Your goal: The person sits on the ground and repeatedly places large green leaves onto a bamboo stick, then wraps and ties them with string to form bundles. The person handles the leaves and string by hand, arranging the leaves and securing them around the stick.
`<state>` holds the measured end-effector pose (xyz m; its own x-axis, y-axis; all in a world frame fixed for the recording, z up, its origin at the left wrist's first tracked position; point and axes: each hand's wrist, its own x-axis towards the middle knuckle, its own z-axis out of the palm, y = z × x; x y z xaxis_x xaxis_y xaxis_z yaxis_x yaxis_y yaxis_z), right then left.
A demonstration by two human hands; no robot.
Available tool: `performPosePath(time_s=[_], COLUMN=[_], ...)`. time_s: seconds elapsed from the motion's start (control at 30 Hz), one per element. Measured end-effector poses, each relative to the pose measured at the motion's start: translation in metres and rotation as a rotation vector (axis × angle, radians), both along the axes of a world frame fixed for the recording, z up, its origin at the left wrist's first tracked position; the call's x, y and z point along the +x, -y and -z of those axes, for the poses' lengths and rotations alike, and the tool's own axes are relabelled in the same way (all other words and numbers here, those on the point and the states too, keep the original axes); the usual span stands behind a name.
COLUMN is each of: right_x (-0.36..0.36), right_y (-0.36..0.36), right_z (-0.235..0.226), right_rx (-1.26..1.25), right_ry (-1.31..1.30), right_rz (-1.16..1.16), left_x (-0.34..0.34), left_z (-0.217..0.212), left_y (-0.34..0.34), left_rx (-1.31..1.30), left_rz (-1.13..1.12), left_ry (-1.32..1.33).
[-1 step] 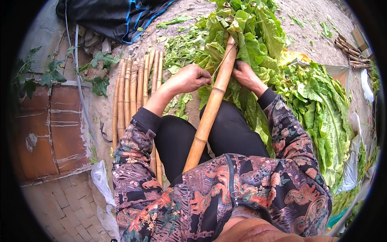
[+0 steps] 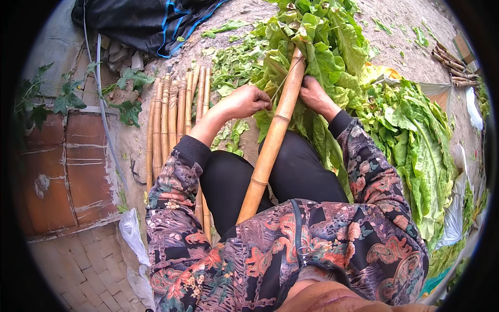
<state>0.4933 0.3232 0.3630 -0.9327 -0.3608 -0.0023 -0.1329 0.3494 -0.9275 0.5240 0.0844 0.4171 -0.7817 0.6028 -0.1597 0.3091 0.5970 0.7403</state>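
Note:
A thick bamboo pole (image 2: pixel 273 132) slants from my lap up and away, resting against my thigh. Around its far part runs a thin string (image 2: pixel 284 82). My left hand (image 2: pixel 248 100) is closed left of the pole, thumb and fingertips pinched together where the string comes down to them. On the pole's other side is my right hand (image 2: pixel 316 96), close against the pole and the leaves. Its fingertips are hidden, so I cannot tell what they hold. Large green leaves (image 2: pixel 332 44) cover the pole's far end and hang down beside my right knee.
Several bamboo poles (image 2: pixel 172 114) lie side by side to my left. At the right is a heap of long green leaves (image 2: pixel 410 140). A black cover (image 2: pixel 130 26) with blue edging lies at the far left. A rusty brown panel (image 2: pixel 67 177) and a plastic bag (image 2: pixel 133 236) are at left.
My right hand has shifted very slightly. The pole, the string and my left hand stay almost in place.

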Motion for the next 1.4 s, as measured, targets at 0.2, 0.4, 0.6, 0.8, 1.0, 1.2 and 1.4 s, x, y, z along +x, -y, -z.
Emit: performPosePath(time_s=[0.2,0.4,0.6,0.8,1.0,1.2,1.4], right_x=[-0.017,-0.040,-0.029,0.037,0.022,0.022,0.057], right_y=[-0.004,0.004,0.003,-0.225,-0.445,-0.436,-0.453], right_z=[0.009,0.022,0.037,-0.017,-0.029,-0.030,-0.085], right_rx=[-0.110,-0.007,-0.147,0.654,1.192,1.415,1.497], right_ry=[0.054,-0.150,-0.219,-0.817,-0.342,0.042,-0.489], right_rz=[-0.180,0.107,-0.042,0.626,0.940,0.641,0.708], left_x=[-0.123,-0.108,0.005,0.023,0.021,0.022,0.027], left_z=[0.014,-0.088,-0.007,-0.004,-0.007,-0.003,-0.004], left_y=[0.005,-0.094,-0.124,-0.148,-0.161,-0.160,-0.157], left_rx=[-0.081,-0.466,0.448,0.233,0.208,0.202,0.169], left_rz=[-0.239,-0.058,-0.499,-0.418,-0.430,-0.449,-0.481], left_ry=[-0.037,-0.702,-0.054,-0.440,-0.419,-0.447,-0.421])
